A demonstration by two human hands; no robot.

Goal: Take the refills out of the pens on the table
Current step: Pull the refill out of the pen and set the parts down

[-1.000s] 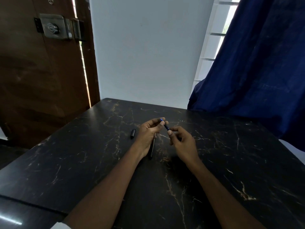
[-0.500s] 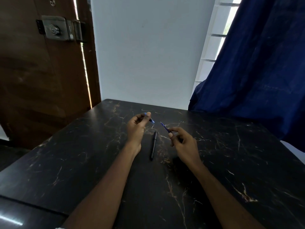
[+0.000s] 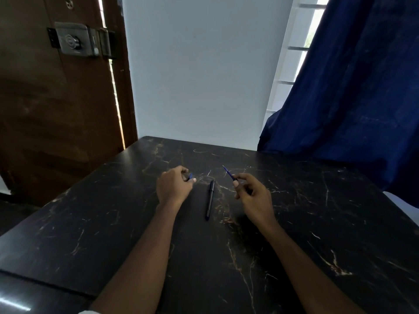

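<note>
A black pen (image 3: 210,199) lies lengthwise on the dark marble table (image 3: 306,223) between my two hands. My right hand (image 3: 252,196) pinches a thin blue refill (image 3: 228,173) between thumb and forefinger, its tip pointing up and away to the left. My left hand (image 3: 174,185) is low over the table to the left of the pen, fingers curled round a small blue pen part (image 3: 190,176) of which only the end shows. The two hands are well apart.
A brown wooden door (image 3: 52,109) with a metal lock (image 3: 74,43) stands at the left. A dark blue curtain (image 3: 353,98) hangs at the right and reaches the table's far right edge. A white wall is behind the table.
My hands have drawn apart: the left hand moved left and down toward the table with the blue part, uncovering the black pen. The right hand still holds the refill.
</note>
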